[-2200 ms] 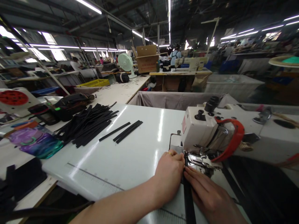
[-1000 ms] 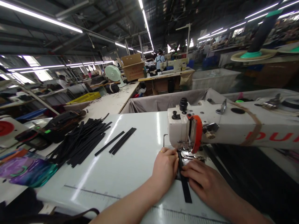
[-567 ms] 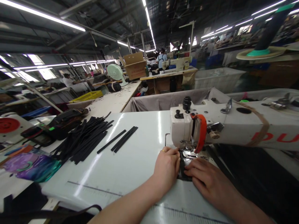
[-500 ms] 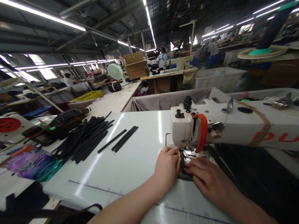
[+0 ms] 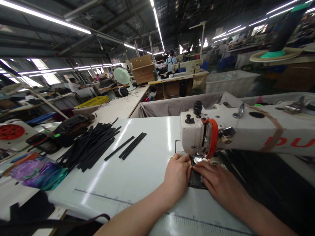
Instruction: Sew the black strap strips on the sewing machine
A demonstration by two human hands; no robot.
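Note:
A small black fabric piece point(image 5: 197, 182) lies under the needle area of a white sewing machine point(image 5: 193, 132) with an orange guard point(image 5: 212, 139). My left hand point(image 5: 177, 170), a ring on one finger, is closed on the fabric's left edge, its fingers curled. From the right, my right hand point(image 5: 216, 180) pinches the fabric with fingertips close together, just in front of the metal presser foot point(image 5: 197, 159). Both hands rest low at the machine bed, their fingertips nearly meeting. The fabric under the fingers is partly hidden.
Left on the white table point(image 5: 145, 177) lie a heap of black strips point(image 5: 92, 144) and several separate strips point(image 5: 133, 146). A shiny purple-teal bag point(image 5: 40, 175) sits at the far left. Beyond are a fan point(image 5: 122, 76), a cardboard box point(image 5: 142, 69) and a person point(image 5: 170, 62).
My right hand's fingertips have shifted slightly left and up, closer to my left hand. The left hand stays nearly in place on the fabric.

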